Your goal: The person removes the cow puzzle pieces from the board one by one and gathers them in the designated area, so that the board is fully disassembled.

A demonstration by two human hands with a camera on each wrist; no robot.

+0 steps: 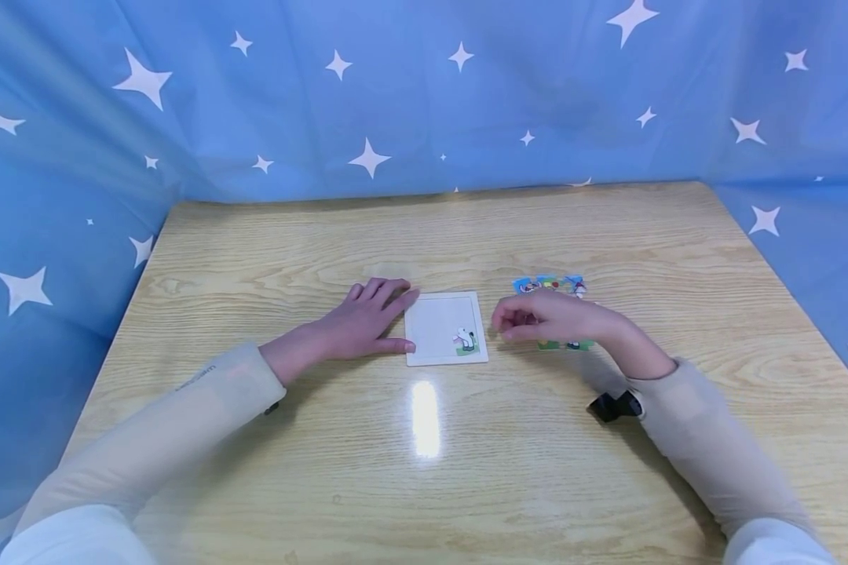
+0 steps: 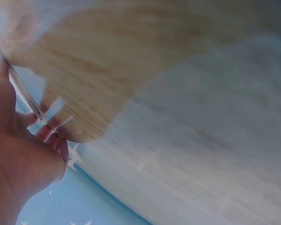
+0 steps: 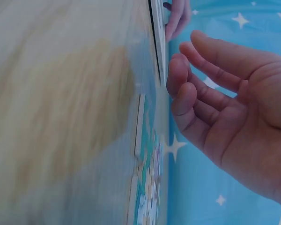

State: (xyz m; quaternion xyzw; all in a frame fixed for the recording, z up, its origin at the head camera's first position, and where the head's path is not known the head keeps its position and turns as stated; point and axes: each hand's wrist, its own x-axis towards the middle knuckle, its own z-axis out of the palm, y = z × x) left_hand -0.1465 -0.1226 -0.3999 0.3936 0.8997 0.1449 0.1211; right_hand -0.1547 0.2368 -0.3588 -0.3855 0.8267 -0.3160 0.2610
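A square white puzzle tray [image 1: 434, 314] lies flat on the table. In its lower right corner sits one puzzle piece [image 1: 466, 340] with a white animal on green. My left hand [image 1: 367, 320] touches the tray's left side, thumb near the bottom corner and index finger near the top one. To the tray's right, my right hand [image 1: 554, 315] hovers with loosely bent fingers and holds nothing. Beneath and behind it are colourful puzzle pieces [image 1: 572, 286], partly covered by the hand. In the right wrist view, the pieces [image 3: 147, 164] lie below the bare palm and fingers.
The wooden table [image 1: 311, 486] has a bright light reflection in front of the tray. A blue curtain with white stars [image 1: 424, 102] hangs behind and beside the table. A black strap end [image 1: 615, 407] sticks out at the right sleeve.
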